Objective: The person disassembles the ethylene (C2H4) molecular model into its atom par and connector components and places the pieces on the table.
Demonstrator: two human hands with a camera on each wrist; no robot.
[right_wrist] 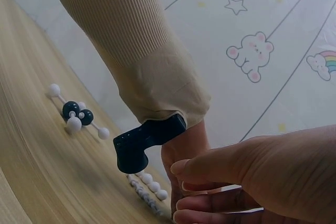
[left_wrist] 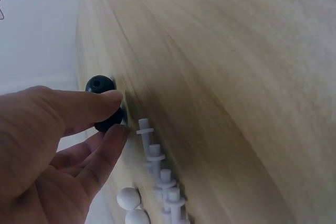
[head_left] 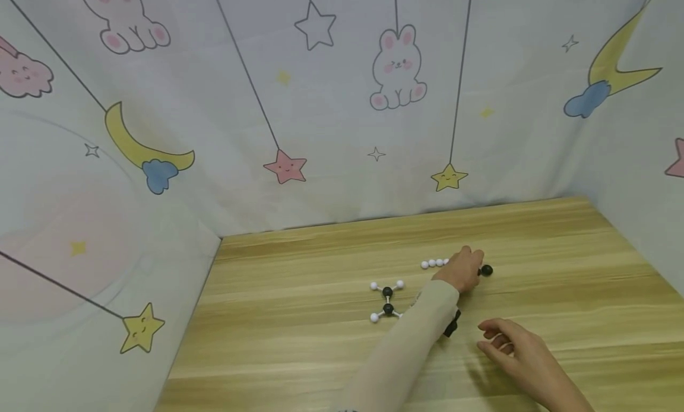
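Observation:
My left hand (head_left: 462, 269) reaches across to the row of parts at the back of the table. In the left wrist view its thumb and finger pinch a black ball (left_wrist: 109, 123). Right beside that is another black ball (left_wrist: 98, 83) with a hole in it, partly covered by the thumb. White connector pegs (left_wrist: 156, 153) and white balls (left_wrist: 128, 199) lie in rows near the fingertips. My right hand (head_left: 518, 352) hovers nearer the front, fingers loosely bent and holding nothing. A ball-and-stick molecular model (head_left: 388, 300), with two black balls and white ones, lies left of the left forearm.
A black wrist camera (right_wrist: 149, 140) sits on the left wrist below the beige sleeve (head_left: 406, 346). The wooden table (head_left: 267, 341) ends at a printed cloth backdrop (head_left: 331, 127) at the back and sides. White balls (head_left: 431, 263) line up just left of the left hand.

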